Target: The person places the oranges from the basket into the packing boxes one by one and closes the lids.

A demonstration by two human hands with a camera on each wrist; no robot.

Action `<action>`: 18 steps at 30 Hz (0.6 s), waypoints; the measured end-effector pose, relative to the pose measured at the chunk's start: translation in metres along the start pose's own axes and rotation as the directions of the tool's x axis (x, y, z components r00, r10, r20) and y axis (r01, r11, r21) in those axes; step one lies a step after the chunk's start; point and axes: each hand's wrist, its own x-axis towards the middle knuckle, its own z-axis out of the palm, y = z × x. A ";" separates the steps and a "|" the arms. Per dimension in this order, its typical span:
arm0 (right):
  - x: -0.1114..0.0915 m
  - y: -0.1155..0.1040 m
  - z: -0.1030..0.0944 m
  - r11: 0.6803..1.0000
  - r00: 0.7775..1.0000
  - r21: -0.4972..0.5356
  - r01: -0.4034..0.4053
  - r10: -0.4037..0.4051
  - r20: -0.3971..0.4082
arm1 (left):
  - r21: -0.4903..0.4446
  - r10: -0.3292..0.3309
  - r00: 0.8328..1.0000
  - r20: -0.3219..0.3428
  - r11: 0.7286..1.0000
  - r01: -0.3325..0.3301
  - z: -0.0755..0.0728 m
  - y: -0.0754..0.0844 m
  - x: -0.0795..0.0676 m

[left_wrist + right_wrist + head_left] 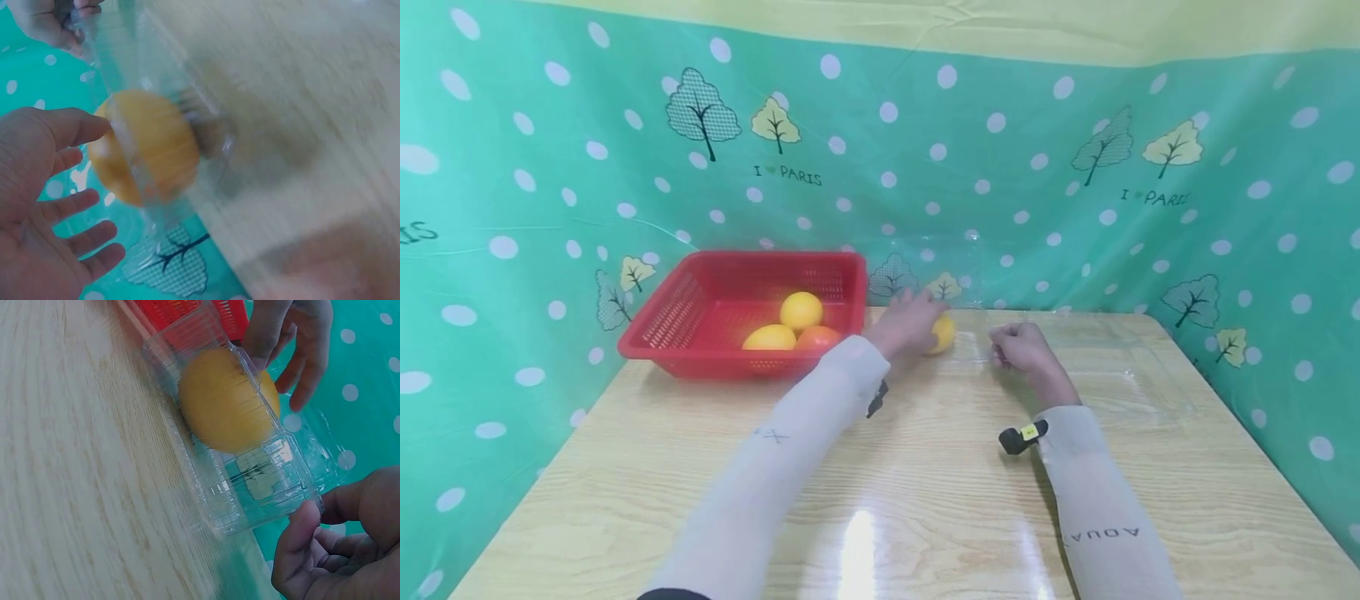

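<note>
Basket point(700, 364) left, fruits point(801, 311) inside — box point(262, 500) right, single fruit point(226, 400) within.

I get teal backdrop point(865, 225) w/ white dots point(831, 67), dk-check & yellow trees point(775, 121), dk lettering point(801, 175), pale-yellow band point(880, 25) up top. Table point(925, 467): lt tan woodgrain. Basket point(700, 364): solid red; inside, 2 yellow-orange fruits point(801, 311) + 1 reddish fruit point(817, 337). My orange point(222, 403) reads yellow-orange thru colourless plastic box point(219, 520). Sleeves point(1097, 492) whitish w/ dk print point(1105, 534); R wrist cam point(1013, 442) black w/ yellow tag point(1028, 432).
</note>
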 end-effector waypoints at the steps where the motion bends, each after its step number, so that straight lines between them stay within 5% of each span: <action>1: 0.000 0.000 0.000 1.000 1.000 -0.001 -0.001 0.001 -0.001 | 0.007 -0.003 1.000 -0.004 1.000 0.003 -0.003 0.000 -0.001; 9: -0.002 0.000 -0.004 1.000 1.000 0.003 0.001 -0.001 0.004 | 0.100 -0.011 0.998 -0.056 0.995 0.016 -0.025 -0.010 -0.011; 18: -0.002 -0.001 -0.001 1.000 1.000 0.000 -0.004 0.004 0.010 | 0.080 -0.040 0.994 -0.097 0.996 0.048 -0.038 -0.049 -0.023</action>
